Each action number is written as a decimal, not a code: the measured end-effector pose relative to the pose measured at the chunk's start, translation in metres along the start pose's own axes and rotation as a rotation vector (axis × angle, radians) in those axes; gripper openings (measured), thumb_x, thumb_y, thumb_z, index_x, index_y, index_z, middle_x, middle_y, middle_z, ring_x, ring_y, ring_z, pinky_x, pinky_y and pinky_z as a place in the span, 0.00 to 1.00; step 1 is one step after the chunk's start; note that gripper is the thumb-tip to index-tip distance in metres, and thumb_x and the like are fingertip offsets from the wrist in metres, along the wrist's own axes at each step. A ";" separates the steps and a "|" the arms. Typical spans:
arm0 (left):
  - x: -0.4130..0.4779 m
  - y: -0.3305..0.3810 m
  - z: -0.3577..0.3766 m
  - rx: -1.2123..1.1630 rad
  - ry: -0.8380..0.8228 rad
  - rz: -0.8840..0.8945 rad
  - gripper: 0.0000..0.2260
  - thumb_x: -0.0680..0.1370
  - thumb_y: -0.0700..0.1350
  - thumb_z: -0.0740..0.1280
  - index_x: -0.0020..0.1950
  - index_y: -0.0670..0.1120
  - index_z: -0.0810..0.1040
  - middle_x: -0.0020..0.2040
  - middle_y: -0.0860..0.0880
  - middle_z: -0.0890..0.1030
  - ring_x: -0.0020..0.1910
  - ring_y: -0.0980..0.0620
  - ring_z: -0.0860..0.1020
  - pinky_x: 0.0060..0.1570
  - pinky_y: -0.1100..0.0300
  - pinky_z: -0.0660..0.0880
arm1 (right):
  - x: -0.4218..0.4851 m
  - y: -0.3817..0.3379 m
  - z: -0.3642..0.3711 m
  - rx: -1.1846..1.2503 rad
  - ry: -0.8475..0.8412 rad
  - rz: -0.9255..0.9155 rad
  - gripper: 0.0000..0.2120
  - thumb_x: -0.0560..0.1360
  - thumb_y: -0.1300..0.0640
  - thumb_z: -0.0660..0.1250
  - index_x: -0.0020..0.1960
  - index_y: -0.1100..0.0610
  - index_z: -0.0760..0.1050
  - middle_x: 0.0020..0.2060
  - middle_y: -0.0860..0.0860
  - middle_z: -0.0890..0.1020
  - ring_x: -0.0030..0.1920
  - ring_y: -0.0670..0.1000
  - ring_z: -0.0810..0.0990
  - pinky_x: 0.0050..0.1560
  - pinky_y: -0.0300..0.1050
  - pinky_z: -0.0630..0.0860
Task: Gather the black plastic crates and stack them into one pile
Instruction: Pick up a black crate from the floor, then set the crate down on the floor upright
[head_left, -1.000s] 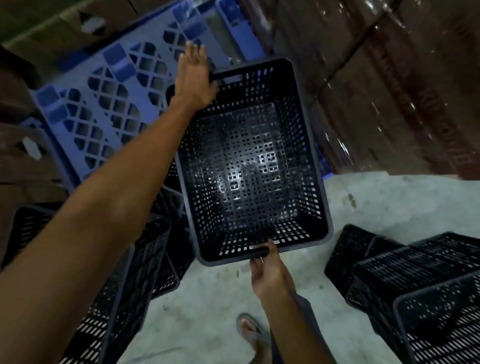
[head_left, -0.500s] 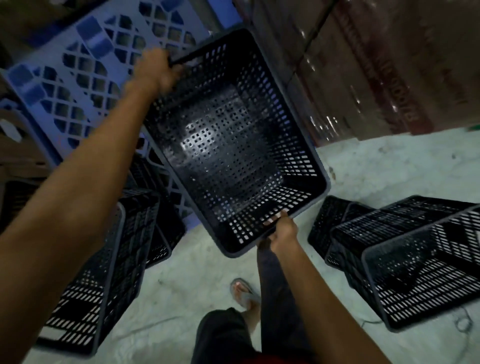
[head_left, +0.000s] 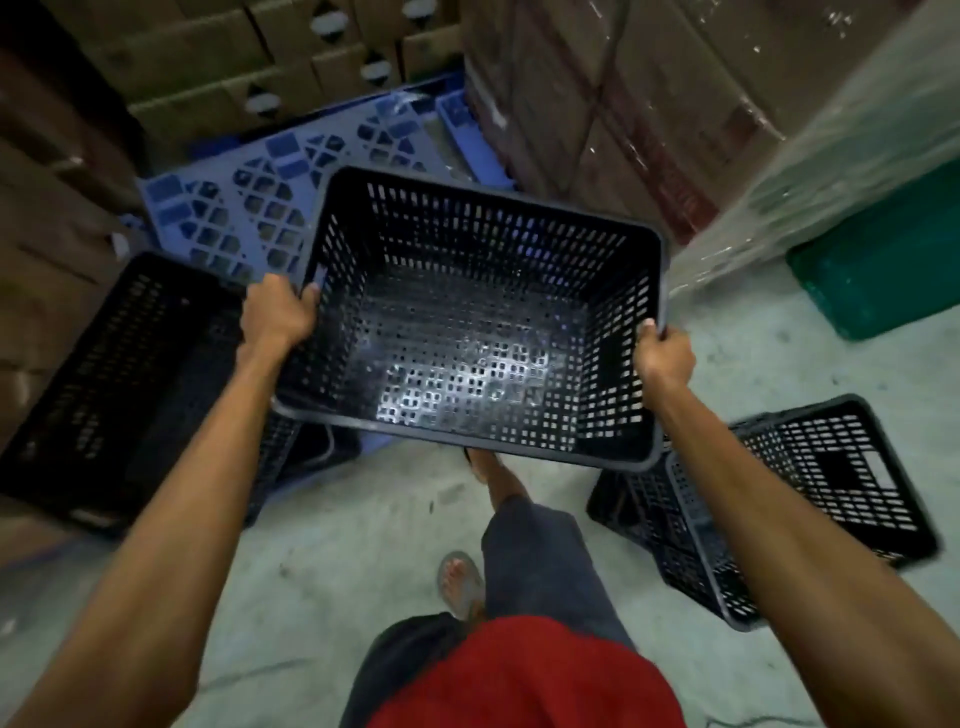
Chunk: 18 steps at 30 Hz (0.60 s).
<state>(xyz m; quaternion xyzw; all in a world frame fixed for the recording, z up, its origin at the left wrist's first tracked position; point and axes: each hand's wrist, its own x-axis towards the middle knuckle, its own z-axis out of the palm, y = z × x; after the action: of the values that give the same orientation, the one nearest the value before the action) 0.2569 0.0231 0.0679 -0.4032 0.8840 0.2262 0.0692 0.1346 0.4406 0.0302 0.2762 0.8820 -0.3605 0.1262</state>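
I hold a black perforated plastic crate (head_left: 467, 332) in the air in front of me, its open top facing up. My left hand (head_left: 278, 314) grips its left rim and my right hand (head_left: 665, 356) grips its right rim. Another black crate (head_left: 130, 374) lies on the floor to the left, tilted against a blue pallet. On the right, black crates (head_left: 810, 488) lie tipped on their sides on the concrete.
A blue plastic pallet (head_left: 249, 208) leans behind the held crate. Cardboard boxes (head_left: 234, 57) are stacked at the back and left, and wrapped cartons (head_left: 675, 78) at the right. A green bin (head_left: 883, 270) stands far right. My feet are on the concrete floor (head_left: 363, 545).
The crate has swung from lengthwise to crosswise and come level. My hands now hold its left and right rims, and my view has turned so both arms frame it.
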 end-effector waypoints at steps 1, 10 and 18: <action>-0.032 -0.017 0.003 -0.036 0.010 -0.035 0.23 0.80 0.54 0.63 0.54 0.33 0.76 0.55 0.29 0.78 0.55 0.30 0.77 0.51 0.43 0.75 | -0.007 0.007 -0.010 -0.014 0.005 -0.040 0.23 0.80 0.45 0.59 0.61 0.62 0.77 0.57 0.64 0.81 0.59 0.65 0.78 0.60 0.55 0.74; -0.248 -0.125 0.078 -0.171 0.072 -0.423 0.23 0.80 0.54 0.62 0.50 0.33 0.81 0.48 0.31 0.82 0.50 0.31 0.80 0.47 0.44 0.77 | -0.060 0.073 -0.024 -0.286 -0.213 -0.230 0.20 0.80 0.45 0.60 0.58 0.60 0.79 0.52 0.63 0.83 0.55 0.65 0.80 0.55 0.55 0.75; -0.288 -0.207 0.193 -0.109 -0.107 -0.573 0.22 0.78 0.53 0.67 0.37 0.34 0.78 0.33 0.33 0.79 0.38 0.34 0.81 0.34 0.49 0.73 | -0.028 0.178 0.068 -0.621 -0.417 -0.340 0.18 0.82 0.52 0.60 0.55 0.67 0.78 0.46 0.68 0.82 0.48 0.67 0.80 0.40 0.48 0.68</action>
<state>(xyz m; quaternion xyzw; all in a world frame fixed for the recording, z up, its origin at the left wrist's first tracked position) 0.5906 0.1886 -0.0870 -0.6271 0.7158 0.2653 0.1549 0.2623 0.4861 -0.1067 -0.0038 0.9374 -0.1411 0.3185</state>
